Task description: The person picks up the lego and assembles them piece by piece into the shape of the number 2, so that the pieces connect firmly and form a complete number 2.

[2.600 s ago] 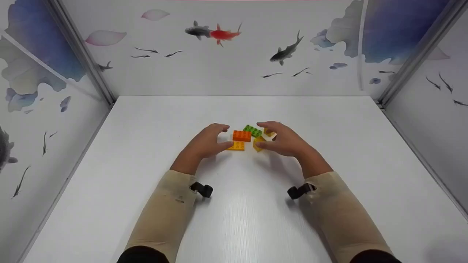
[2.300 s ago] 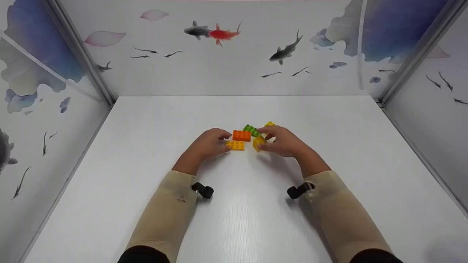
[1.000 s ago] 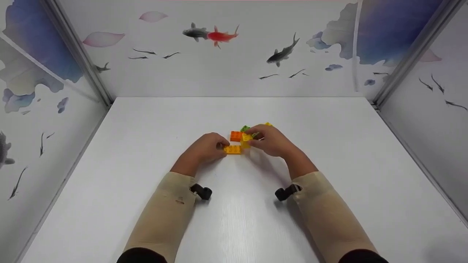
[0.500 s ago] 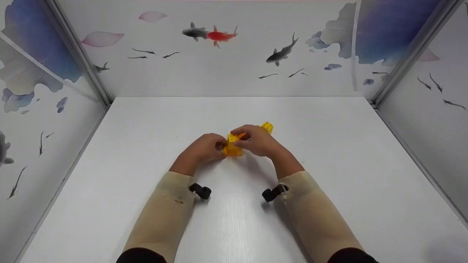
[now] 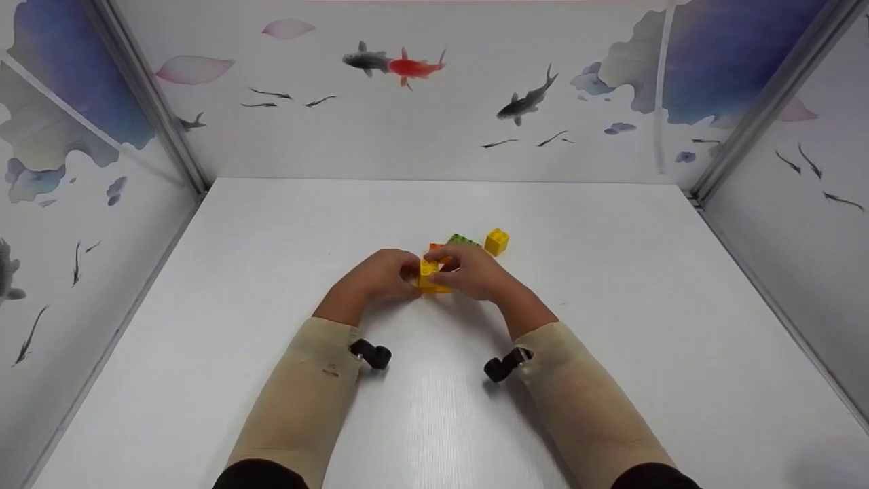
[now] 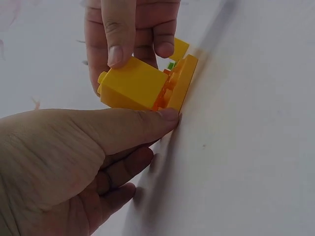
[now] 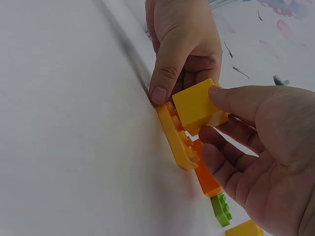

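Yellow over amber, pinching the block (image 7: pixel 195 105) in the right hand (image 5: pixel 470 272) over the flat brick (image 7: pixel 173 139), gripping the latter in the left hand (image 5: pixel 381 277)
Half-hiding orange brick (image 7: pixel 206 175) and green brick (image 7: pixel 219 210), leaving stud contact unclear

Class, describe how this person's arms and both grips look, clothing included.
A tan left sleeve and matching right sleeve meet black cloth higher up. The left one bears a dark mark. Stubby black gadgets jut from both cuffs. Left grip and right grip are gloveless.
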A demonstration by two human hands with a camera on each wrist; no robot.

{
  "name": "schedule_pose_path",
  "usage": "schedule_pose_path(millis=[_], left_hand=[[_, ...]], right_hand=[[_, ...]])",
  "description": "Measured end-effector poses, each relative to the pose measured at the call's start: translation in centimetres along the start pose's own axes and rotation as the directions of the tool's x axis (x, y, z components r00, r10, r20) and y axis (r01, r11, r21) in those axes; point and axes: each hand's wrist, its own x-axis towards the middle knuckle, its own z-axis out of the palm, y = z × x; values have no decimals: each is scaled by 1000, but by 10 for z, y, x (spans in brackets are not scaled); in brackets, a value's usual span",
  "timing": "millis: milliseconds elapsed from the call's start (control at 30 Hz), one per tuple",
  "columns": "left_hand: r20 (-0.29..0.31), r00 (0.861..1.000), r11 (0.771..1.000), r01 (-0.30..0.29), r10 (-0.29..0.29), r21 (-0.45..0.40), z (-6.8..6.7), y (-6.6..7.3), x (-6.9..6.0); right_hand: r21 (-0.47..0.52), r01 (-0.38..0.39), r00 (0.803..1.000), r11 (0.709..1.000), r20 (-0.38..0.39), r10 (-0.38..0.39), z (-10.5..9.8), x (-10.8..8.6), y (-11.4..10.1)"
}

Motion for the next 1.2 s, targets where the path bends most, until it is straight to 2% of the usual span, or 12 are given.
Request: schedule_pose_path(millis=[200, 467, 633, 800, 1000, 1200], left_hand=[[-11, 999, 999, -32, 33, 8, 0, 0, -1], [2, 1000, 1000, -1, 1, -15, -2, 1, -4], [9, 1000, 997, -26, 26, -77, -9, 1, -5], [5, 1000, 988, -11, 12, -157, -13, 1, -5], [-2, 1000, 981, 5, -6, -192, -13, -1, -4], [-15, 1000, 980, -15, 13, -198, -14, -4, -4]], right_hand=[[25, -4, 1000, 1000, -3, 4, 3, 2, 5], [3, -18, 1000, 1000, 2, 18, 4, 2, 4], [11, -15, 1000, 1000, 6, 15, 3, 3, 6], [1, -12, 1000, 1000, -7, 12, 4, 3, 7], [8, -12, 1000, 1000, -8, 12, 5, 4, 7], [39, 5, 1000, 999, 0, -5, 5, 4, 8]])
